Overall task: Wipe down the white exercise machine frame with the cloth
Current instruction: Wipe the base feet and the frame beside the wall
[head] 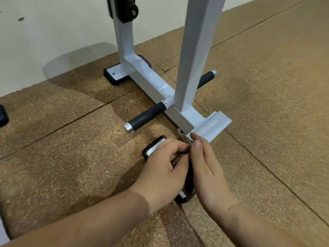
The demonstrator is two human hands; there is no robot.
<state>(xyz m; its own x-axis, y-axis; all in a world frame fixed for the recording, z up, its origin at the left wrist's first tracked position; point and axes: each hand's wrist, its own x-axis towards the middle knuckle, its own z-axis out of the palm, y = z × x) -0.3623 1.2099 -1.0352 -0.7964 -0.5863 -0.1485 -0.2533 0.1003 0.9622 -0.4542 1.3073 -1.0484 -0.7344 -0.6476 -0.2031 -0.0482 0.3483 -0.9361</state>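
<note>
The left hand point(160, 173) clenches a dark cloth point(178, 158) over the white frame point(194, 50)'s black-edged foot point(152, 148). The right hand point(208, 173) rests just beside, fingers straight.

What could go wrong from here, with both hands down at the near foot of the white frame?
Fingertips of the right hand sit at the corner of the white end plate; a quick stroke could scrape them on its edge.
The dark cloth is bunched in the left hand and mostly hidden, so little of it may reach the frame.
The black padded peg juts out just beyond the left hand; knuckles could knock it.
</note>
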